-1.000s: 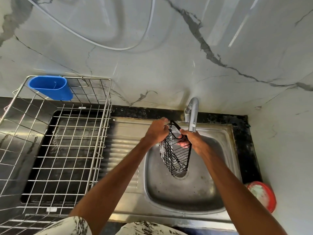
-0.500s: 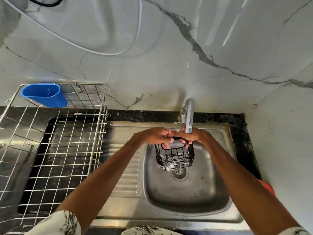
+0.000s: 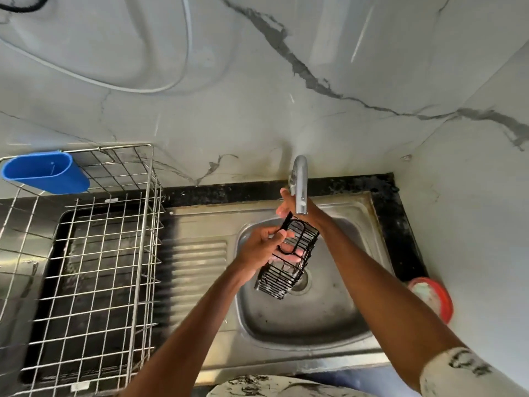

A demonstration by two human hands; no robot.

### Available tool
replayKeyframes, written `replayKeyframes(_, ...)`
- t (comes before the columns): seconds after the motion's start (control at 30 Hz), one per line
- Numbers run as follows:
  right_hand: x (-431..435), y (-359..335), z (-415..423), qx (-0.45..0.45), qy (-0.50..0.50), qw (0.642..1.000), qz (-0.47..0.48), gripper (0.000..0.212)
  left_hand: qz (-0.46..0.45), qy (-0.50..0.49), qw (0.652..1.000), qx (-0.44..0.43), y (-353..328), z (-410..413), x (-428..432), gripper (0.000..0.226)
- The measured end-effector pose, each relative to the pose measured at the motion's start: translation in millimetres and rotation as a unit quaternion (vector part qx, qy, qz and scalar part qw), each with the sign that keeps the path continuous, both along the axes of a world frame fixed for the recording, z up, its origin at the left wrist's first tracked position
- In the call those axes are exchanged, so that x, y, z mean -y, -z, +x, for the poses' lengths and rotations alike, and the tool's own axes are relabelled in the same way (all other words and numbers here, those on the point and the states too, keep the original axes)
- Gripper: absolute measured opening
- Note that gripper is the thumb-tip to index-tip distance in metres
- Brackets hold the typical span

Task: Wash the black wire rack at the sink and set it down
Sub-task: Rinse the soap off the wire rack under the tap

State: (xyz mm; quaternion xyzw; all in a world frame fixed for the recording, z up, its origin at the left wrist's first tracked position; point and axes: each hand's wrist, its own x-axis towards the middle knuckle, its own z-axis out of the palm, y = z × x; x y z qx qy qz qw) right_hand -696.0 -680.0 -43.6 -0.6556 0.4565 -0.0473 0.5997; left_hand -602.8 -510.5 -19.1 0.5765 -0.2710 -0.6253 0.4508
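Black wire is what the left hand (image 3: 262,247) closes on: its fingers curl round the upper rim of the black wire rack (image 3: 289,263), a narrow basket of thin bars. The rack hangs tilted at the centre of the frame, above the bowl of the stainless steel sink (image 3: 312,322), its lower end over the round drain (image 3: 302,282) and its upper end just under the spout of the curved chrome tap (image 3: 300,187). The right hand (image 3: 294,210) is raised just above the rack, behind that spout, which hides part of it; one digit points up beside the tap's base, and I cannot tell whether its fingers grip anything or lie loose. Both bare forearms come in from the lower edge, and a white sleeve with black marks (image 3: 461,371) shows at the lower right. Left of the bowl lies the sink's ribbed draining board (image 3: 197,253). Further left, a silver wire dish drainer (image 3: 143,239) stands over a dark tray (image 3: 71,282), with a blue oval plastic holder (image 3: 43,173) hooked on its far corner at the left edge. At the right edge, a round red-rimmed tub (image 3: 432,296) sits near the black stone counter (image 3: 398,224). White marble wall with grey veins (image 3: 257,110) fills the upper half, and a thin white cable (image 3: 123,87) loops across it.
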Motion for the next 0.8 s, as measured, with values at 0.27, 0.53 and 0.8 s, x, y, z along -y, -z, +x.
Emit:
replayKeyframes(0.27,-39,-12,-21,-0.051,-0.095,0.986,-0.131,0.049,0.030,-0.230,0.969,-0.084,10,-26,-11,0.032)
replayKeyframes(0.53,-136,-8,-62,-0.015,-0.081,0.977,-0.195,0.088,0.068,-0.373,0.915,-0.137,15,-28,-16,0.015)
replayKeyframes(0.8,-67,-31,-11,0.013,0.032,0.998,0.056,0.078,0.085,-0.358,0.907,-0.205,9,-21,-24,0.022)
